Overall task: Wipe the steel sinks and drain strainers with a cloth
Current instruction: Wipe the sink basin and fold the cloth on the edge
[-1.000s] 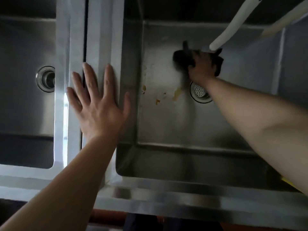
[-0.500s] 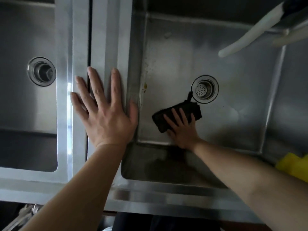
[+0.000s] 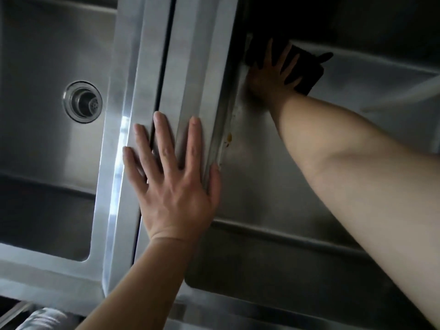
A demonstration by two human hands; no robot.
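Right grip [image 3: 271,75] flat, fingers spread, pressing dark cloth [image 3: 307,75] into far-left corner of right sink [image 3: 297,206]; half second back it wiped floor near strainer. Left grip [image 3: 173,184] splayed on divider [image 3: 190,67], holds nothing. Orange specks [image 3: 229,137] remain; left sink strainer [image 3: 83,101] untouched.

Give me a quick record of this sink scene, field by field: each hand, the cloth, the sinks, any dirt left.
left hand: flat, fingers spread, on the steel divider between the sinks
right hand: fingers straight, pressing the dark cloth into the far left corner of the right sink
left sink: drain strainer visible, untouched
right sink drain: not in view
dirt: orange spots on the right sink's left wall
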